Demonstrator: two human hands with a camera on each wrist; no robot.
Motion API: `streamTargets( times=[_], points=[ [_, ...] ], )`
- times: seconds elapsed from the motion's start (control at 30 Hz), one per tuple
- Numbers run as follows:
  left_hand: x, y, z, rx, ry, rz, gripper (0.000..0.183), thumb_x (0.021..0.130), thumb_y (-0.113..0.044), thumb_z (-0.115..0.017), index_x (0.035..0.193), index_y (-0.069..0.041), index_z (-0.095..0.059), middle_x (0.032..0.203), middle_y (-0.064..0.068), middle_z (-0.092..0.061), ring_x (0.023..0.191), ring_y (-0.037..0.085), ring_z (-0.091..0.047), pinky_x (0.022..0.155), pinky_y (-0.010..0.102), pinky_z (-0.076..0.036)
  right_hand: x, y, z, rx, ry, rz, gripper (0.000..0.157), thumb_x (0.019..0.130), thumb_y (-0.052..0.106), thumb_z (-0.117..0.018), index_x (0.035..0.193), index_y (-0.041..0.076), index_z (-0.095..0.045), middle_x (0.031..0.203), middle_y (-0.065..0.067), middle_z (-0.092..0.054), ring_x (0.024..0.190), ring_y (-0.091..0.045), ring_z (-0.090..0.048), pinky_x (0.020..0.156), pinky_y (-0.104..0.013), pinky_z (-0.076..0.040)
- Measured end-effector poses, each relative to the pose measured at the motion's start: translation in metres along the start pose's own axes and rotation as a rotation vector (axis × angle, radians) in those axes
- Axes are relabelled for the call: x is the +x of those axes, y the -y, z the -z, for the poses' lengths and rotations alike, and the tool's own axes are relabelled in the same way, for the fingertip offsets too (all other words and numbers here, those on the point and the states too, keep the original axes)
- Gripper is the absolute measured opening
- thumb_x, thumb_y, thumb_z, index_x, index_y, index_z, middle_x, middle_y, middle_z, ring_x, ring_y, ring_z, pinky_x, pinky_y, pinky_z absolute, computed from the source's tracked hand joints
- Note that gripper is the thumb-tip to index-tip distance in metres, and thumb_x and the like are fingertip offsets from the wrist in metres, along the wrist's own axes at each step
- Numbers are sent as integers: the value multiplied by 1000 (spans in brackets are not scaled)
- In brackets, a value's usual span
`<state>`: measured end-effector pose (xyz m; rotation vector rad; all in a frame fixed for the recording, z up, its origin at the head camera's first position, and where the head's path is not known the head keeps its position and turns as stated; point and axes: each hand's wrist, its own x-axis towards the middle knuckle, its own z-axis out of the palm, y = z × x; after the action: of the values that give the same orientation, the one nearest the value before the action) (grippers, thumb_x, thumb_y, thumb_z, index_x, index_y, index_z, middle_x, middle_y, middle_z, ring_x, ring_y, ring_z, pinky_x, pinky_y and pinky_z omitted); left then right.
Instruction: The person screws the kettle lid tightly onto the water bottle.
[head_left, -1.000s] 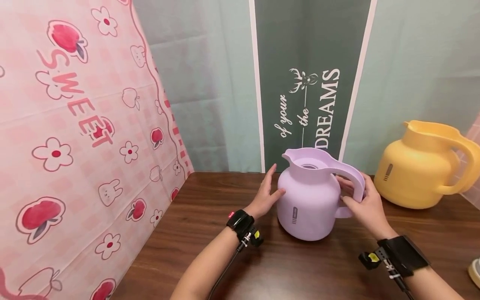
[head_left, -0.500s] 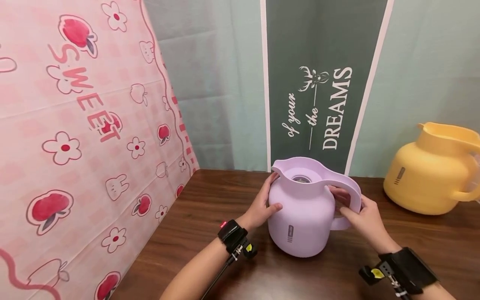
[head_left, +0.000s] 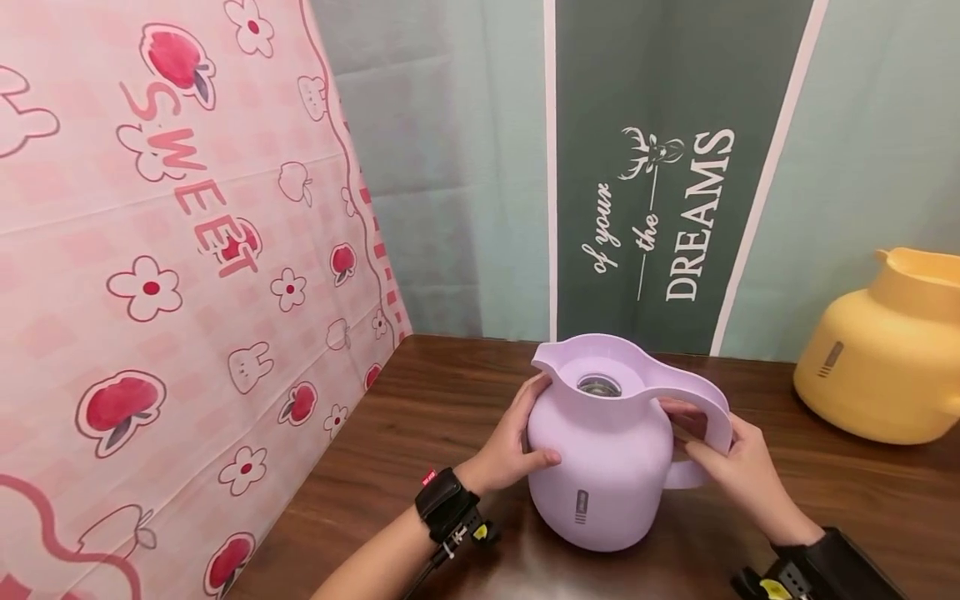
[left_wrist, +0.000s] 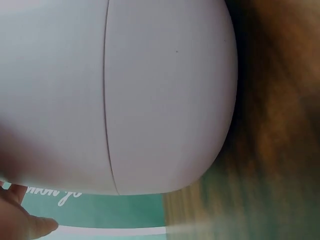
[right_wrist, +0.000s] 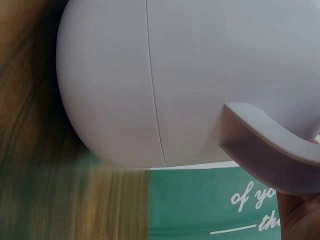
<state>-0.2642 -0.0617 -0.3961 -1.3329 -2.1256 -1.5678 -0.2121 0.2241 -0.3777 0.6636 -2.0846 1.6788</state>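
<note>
A lilac thermos jug [head_left: 600, 492] stands upright in the head view, its wide mouth and round inner opening facing up. My left hand [head_left: 510, 446] holds the body from the left, thumb on the front and fingers round the far side, where they are partly hidden. On the right, my right hand [head_left: 738, 467] grips the jug's handle [head_left: 705, 400], with some fingers inside the loop. The left wrist view is filled by the lower body [left_wrist: 165, 90] of the jug, close to the wood. In the right wrist view the handle's lower end [right_wrist: 270, 140] meets the body.
A yellow jug [head_left: 885, 367] of the same shape stands at the right, cut by the frame edge. Behind the brown wooden table [head_left: 435, 383] hangs a green curtain [head_left: 637, 75]. A pink printed cloth [head_left: 217, 333] closes off the left side.
The lilac jug has moved nearer and to the left, away from the yellow jug. My left hand has closed in from the jug's edge to hold its body; my right hand stays at the handle.
</note>
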Motion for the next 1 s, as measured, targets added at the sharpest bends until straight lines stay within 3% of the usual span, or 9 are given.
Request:
streamTargets(
  times=[0.2, 0.4, 0.67, 0.9, 1.0],
  points=[
    [-14, -11, 0, -11, -18, 16, 95, 81, -68, -56, 150, -15, -19, 147, 6, -25, 130, 23, -32, 104, 39, -35, -8, 2, -7, 186, 39, 46, 42, 78, -29, -47, 117, -14, -56, 113, 0, -67, 106, -7, -61, 80, -19, -50],
    [-27, -22, 2, 2, -27, 9, 93, 82, -64, -59, 150, -13, -21, 148, 6, -24, 132, 25, -31, 106, 38, -32, -16, 8, -13, 87, 46, 69, 43, 76, -29, -51, 115, -11, -58, 112, 2, -67, 105, -5, -61, 80, -15, -49],
    [-45, -38, 8, 71, -25, -35, 92, 82, -64, -57, 148, -9, -24, 147, 8, -27, 132, 25, -31, 107, 37, -29, -32, 19, -24, 13, 37, 36, 43, 76, -27, -54, 114, -9, -61, 110, 5, -68, 103, -3, -62, 80, -14, -48],
    [-51, -48, 9, 128, -14, -89, 93, 82, -66, -55, 147, -6, -25, 145, 10, -30, 130, 26, -32, 107, 37, -30, -46, 17, -26, 104, -37, 13, 58, 67, -33, -52, 112, 1, -65, 103, 5, -70, 95, -1, -64, 77, -11, -47],
    [-54, -50, 9, 113, -16, -89, 93, 83, -64, -56, 147, -6, -24, 145, 11, -29, 131, 27, -31, 107, 37, -29, -48, 16, -26, 147, -20, 18, 63, 67, -34, -49, 113, 4, -64, 104, 5, -70, 95, -1, -64, 77, -11, -47]
  ],
)
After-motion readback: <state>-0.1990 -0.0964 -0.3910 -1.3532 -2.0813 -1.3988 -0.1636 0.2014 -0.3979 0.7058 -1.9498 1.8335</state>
